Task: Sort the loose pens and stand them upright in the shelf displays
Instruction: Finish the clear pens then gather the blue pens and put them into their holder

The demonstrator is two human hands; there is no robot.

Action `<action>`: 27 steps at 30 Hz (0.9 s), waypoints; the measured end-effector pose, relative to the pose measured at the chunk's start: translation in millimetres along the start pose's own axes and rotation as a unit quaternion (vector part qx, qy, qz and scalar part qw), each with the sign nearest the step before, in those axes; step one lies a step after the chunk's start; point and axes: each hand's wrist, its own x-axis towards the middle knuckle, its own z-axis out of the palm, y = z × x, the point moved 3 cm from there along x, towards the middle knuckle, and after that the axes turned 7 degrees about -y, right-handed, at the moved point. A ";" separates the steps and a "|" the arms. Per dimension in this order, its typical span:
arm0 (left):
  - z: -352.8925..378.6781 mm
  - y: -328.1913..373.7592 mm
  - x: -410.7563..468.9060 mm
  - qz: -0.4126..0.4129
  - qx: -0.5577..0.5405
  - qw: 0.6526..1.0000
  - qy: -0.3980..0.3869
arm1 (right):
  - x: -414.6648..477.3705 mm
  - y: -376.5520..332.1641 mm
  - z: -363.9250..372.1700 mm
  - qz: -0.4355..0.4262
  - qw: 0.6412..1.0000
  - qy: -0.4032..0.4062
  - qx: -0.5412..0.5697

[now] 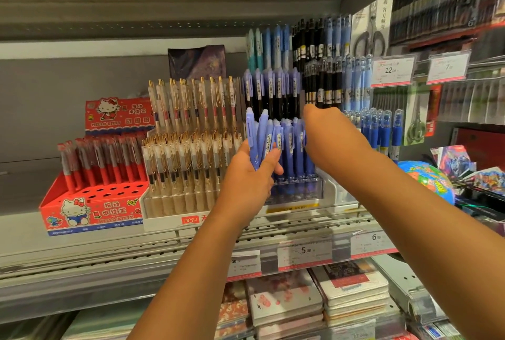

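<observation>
Far L on shelf [90, 250]: red Hello Kitty display box [90, 211], red-capped pens [103, 160] upright in back rows, front holes bare. Next R: clear tiered rack [175, 203] w/ white label strip, packed w/ gold-clip translucent pens [191, 132], all upright, two tiers. Ctr: I see left hand [250, 175] raised in front of the clear acrylic stand [297, 189], fingers curled round a small bunch of periwinkle pens [258, 137], thumb across the barrels; bunch roughly upright, tops leaning slightly L, clicker ends up. Just R of bunch, touching it: more periwinkle/blue pens [292, 145] standing in the stand's lowest tier. Tiers above hold purple-cap dark-barrel pens [273, 88], then teal and lt-blue ones at top. Right hand [325, 132] reaches in over the lowest tier, back of hand toward cam; fingertips hidden behind hand, so can't tell whether spread, pinched or gripping anything. It overlaps base of black pens [319, 85] in mid tier. Further R: blue-grip pens [382, 132] w/ clear caps, price tags [392, 70], hanging scissors packs [415, 121]. Far R edge: globe [426, 178], blurred. Below shelf lip: price labels [304, 253], stacked notebooks [352, 287].
</observation>
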 end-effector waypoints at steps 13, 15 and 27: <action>-0.2 8.7 -4.7 0.079 0.000 0.997 0.002 | -18.7 -15.4 -4.3 -0.046 0.954 -0.036 0.295; -0.6 10.7 -5.3 0.081 -0.007 0.997 0.001 | -24.7 -23.2 -3.7 -0.065 0.916 -0.063 0.390; -23.0 12.1 -15.2 0.075 0.051 0.995 0.031 | -24.4 -28.7 23.6 -0.031 0.850 -0.032 0.525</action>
